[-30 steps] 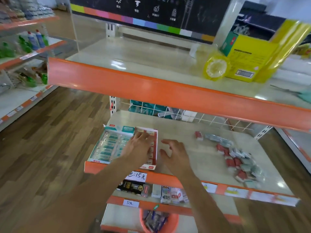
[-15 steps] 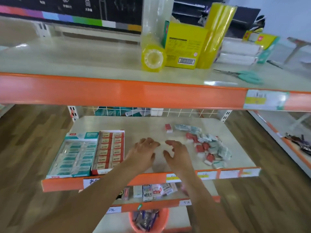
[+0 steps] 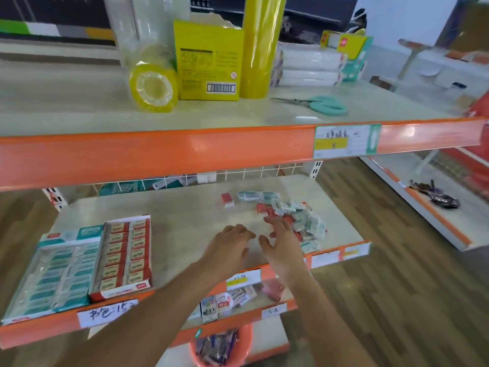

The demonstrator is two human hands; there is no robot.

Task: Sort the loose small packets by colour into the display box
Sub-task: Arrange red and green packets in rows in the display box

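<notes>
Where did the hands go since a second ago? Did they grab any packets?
Both hands left the display box and crossed the shelf to the right. The right hand now reaches the edge of the loose packets; the left hand is beside it. Neither holds anything. The box and pile look unchanged.

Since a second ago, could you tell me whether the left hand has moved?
Yes. The left hand has left the display box and moved right, toward the loose packets.
</notes>
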